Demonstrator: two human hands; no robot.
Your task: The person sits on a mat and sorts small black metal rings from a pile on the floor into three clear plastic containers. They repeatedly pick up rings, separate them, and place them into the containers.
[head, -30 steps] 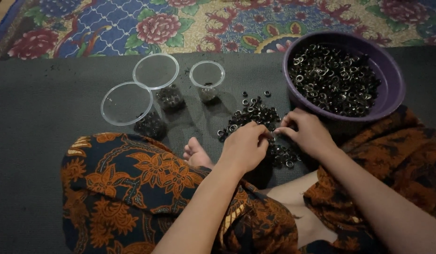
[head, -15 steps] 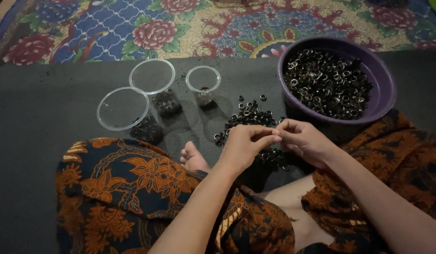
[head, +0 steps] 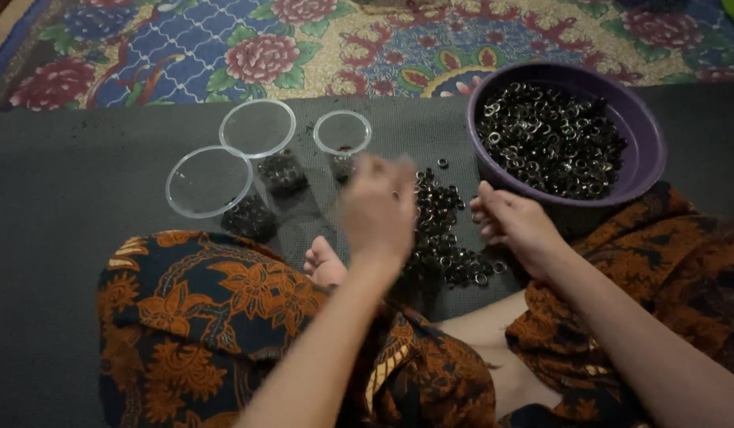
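Left hand [head: 376,208] is motion-blurred, raised near the smallest clear cup [head: 342,133]; can't tell if it's pinching a ring or empty. Right hand [head: 516,224] rests at the loose ring pile [head: 448,230] on the grey mat [head: 66,214], fingers curled; grip unclear. Purple bowl [head: 648,150] of rings sits just beyond. Risk: a ring misses the narrow cup, or the hand knocks the light cups over.

floor: dark grey mat [head: 66,206] | beyond: floral carpet [head: 248,47] | light: seemingly dim
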